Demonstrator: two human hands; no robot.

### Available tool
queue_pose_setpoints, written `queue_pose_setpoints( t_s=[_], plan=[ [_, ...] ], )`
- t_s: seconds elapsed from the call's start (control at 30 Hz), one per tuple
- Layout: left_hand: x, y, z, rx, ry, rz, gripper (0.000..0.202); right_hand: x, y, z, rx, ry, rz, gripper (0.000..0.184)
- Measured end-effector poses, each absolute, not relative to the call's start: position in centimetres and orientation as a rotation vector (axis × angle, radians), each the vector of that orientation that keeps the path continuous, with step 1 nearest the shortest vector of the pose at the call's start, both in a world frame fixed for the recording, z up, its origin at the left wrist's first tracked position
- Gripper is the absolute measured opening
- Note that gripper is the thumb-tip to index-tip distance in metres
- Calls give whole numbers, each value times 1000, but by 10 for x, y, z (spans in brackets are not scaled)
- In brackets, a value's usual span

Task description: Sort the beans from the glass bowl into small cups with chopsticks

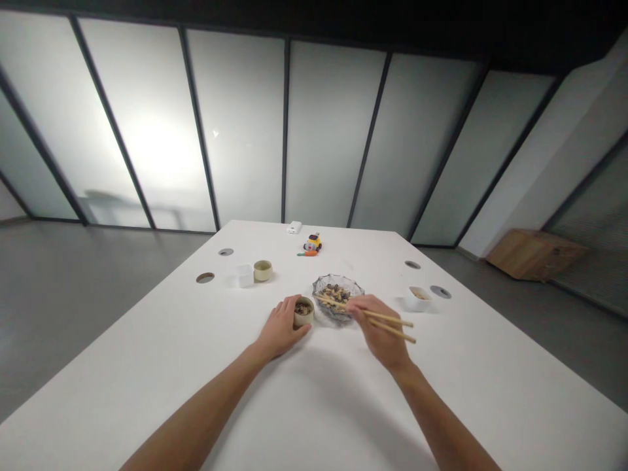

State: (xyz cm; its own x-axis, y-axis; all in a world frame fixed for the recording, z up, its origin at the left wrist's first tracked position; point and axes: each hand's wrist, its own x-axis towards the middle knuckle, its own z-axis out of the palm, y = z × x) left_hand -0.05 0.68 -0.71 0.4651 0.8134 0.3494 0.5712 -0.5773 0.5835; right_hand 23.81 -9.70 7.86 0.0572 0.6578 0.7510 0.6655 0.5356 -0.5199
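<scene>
My left hand point(280, 329) is wrapped round a small beige cup point(303, 311) that holds dark pieces and stands on the white table point(196, 366). My right hand point(380, 332) grips a pair of wooden chopsticks point(366, 313). Their tips reach into a glass bowl point(338, 296) of mixed beans or nuts, just right of the cup. The chopstick ends stick out to the right past my hand.
A second beige cup point(262, 270) and a small white box point(244, 275) stand further back on the left. A white bowl point(418, 298) sits right of the glass bowl. A yellow toy point(313, 244) and a white device point(294, 227) lie near the far edge. Round cable holes point(205, 277) dot the table.
</scene>
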Motion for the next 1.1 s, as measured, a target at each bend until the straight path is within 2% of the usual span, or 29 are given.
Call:
queue_pose_setpoints(
  t_s=[0.1,0.23,0.4,1.1],
  plan=[
    [-1,7,-7,2330,1177,850,69,265,-75,72,-1268,-1466,-137,53],
    [-1,8,-8,2332,1172,853,70,284,-61,46,-1290,-1471,-83,60],
    [-1,6,-5,2337,1196,814,68,283,-62,24,-1286,-1541,-37,57],
    [-3,8,-5,2362,1168,810,69,287,-53,8,-1233,-1428,54,52]
  ],
)
